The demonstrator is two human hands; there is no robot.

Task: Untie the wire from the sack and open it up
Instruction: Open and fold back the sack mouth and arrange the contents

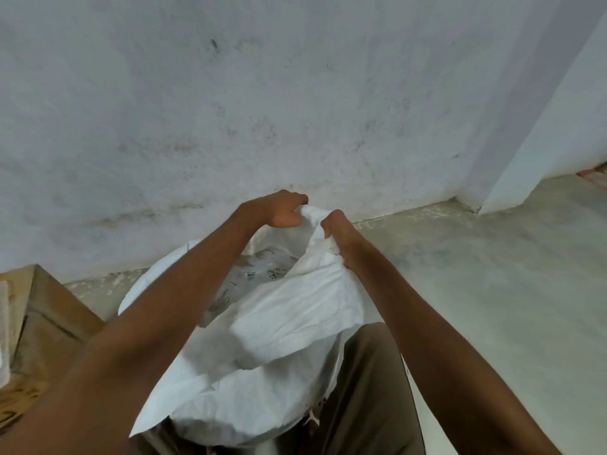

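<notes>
A white woven sack (279,326) stands on the floor in front of me, between my legs and the wall. Its mouth is partly spread, and clear plastic packaging (259,274) with dark print shows inside. My left hand (282,210) grips the far rim of the sack at its top. My right hand (335,229) is closed on a bunched fold of the rim just to the right, the two hands a few centimetres apart. No wire is visible in the frame.
A grey stained wall (295,110) rises right behind the sack. A brown cardboard box (39,323) sits at the lower left. Concrete floor (492,274) stretches to the right, toward a wall corner (476,205). My trouser leg (368,389) is beside the sack.
</notes>
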